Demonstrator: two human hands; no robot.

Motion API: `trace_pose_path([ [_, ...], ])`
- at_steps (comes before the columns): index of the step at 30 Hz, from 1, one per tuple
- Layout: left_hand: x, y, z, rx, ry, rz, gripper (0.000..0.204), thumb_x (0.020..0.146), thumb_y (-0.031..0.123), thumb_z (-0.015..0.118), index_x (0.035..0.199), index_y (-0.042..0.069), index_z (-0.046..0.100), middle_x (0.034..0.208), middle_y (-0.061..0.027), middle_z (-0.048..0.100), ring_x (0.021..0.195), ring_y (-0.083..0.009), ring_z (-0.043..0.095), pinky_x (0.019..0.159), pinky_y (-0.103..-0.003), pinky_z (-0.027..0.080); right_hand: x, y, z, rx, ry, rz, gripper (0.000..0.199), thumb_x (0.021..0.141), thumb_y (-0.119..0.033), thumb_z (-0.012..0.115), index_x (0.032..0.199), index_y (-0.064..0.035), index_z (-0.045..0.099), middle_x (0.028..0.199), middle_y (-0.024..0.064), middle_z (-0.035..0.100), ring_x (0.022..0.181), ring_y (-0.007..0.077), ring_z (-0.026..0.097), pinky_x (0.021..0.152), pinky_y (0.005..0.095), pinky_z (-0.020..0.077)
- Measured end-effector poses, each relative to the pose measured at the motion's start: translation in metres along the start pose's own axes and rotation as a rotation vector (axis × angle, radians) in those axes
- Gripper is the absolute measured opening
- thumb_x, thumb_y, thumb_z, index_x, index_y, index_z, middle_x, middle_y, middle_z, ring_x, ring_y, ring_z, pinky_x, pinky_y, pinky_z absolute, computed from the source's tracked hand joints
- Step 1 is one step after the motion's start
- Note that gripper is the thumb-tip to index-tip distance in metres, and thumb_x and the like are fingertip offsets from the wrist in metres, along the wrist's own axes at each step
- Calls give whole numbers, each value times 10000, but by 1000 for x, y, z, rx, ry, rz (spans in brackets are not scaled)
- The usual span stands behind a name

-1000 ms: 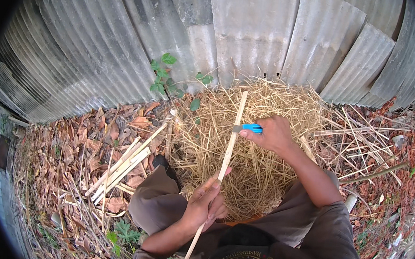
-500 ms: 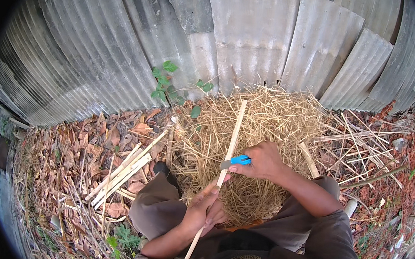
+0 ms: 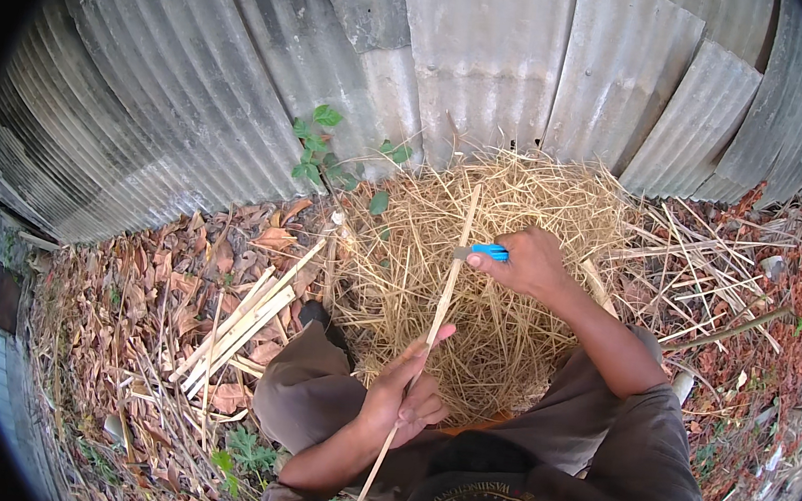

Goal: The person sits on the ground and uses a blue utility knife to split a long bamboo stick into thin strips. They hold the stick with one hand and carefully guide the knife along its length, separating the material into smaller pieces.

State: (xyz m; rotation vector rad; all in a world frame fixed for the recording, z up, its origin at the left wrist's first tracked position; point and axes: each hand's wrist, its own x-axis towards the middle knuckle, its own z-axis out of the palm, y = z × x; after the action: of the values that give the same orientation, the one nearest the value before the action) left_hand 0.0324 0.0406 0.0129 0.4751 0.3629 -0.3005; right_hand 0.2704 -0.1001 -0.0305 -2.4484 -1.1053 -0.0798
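Note:
A long, narrow strip of pale split wood or bamboo [image 3: 445, 299] runs slantwise between my legs, its far end over a heap of shavings [image 3: 521, 204]. My left hand [image 3: 399, 395] is closed around its lower half, with the thumb stretched along the strip. Farther up, my right hand [image 3: 527, 261] grips a knife with a bright blue handle [image 3: 490, 251]. The knife's short blade [image 3: 462, 253] lies across the strip near its far end, touching it. The lower end of the strip reaches down beside my shirt.
Several split strips [image 3: 244, 327] lie on dry leaves to the left. More thin sticks [image 3: 708, 266] are scattered at the right, near a thicker branch [image 3: 731, 331]. A corrugated metal fence [image 3: 486, 66] stands behind the heap, with a green-leaved plant [image 3: 314, 150] against it.
My right hand and the knife have slid up and away along the strip, toward its far end. My left hand keeps its hold lower down, its thumb now more extended.

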Motion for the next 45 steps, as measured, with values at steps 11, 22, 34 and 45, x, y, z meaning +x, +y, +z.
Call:
trace_pose_path([
  [11, -3, -5, 9, 226, 79, -9, 414, 1028, 268, 349, 1428, 157, 340, 415, 34, 261, 344, -76, 225, 481, -242, 286, 2, 12, -5, -26, 39, 58, 754, 813, -765, 426, 494, -98, 573, 378, 57, 443, 366, 241, 518, 387, 355, 408],
  [22, -3, 0, 6, 108, 43, 17, 423, 1040, 267, 317, 1446, 151, 306, 430, 32, 248, 346, -74, 218, 465, -234, 259, -26, -24, 9, 79, 55, -152, 718, 775, -755, 504, 491, -99, 566, 385, 74, 447, 368, 267, 508, 405, 375, 409],
  [34, -4, -4, 5, 125, 56, 28, 418, 1041, 242, 319, 1449, 152, 305, 439, 28, 265, 360, -73, 228, 469, -241, 263, -22, -18, 13, 40, 90, -232, 777, 791, -807, 401, 480, -110, 549, 376, 14, 410, 334, 172, 460, 356, 329, 365],
  [45, 2, -7, 10, 239, 82, 1, 425, 1033, 262, 323, 1442, 146, 306, 411, 27, 255, 338, -87, 229, 487, -249, 293, -3, 12, 10, 22, 70, 2, 788, 792, -804, 401, 467, -99, 537, 375, 56, 434, 340, 234, 478, 378, 367, 387],
])
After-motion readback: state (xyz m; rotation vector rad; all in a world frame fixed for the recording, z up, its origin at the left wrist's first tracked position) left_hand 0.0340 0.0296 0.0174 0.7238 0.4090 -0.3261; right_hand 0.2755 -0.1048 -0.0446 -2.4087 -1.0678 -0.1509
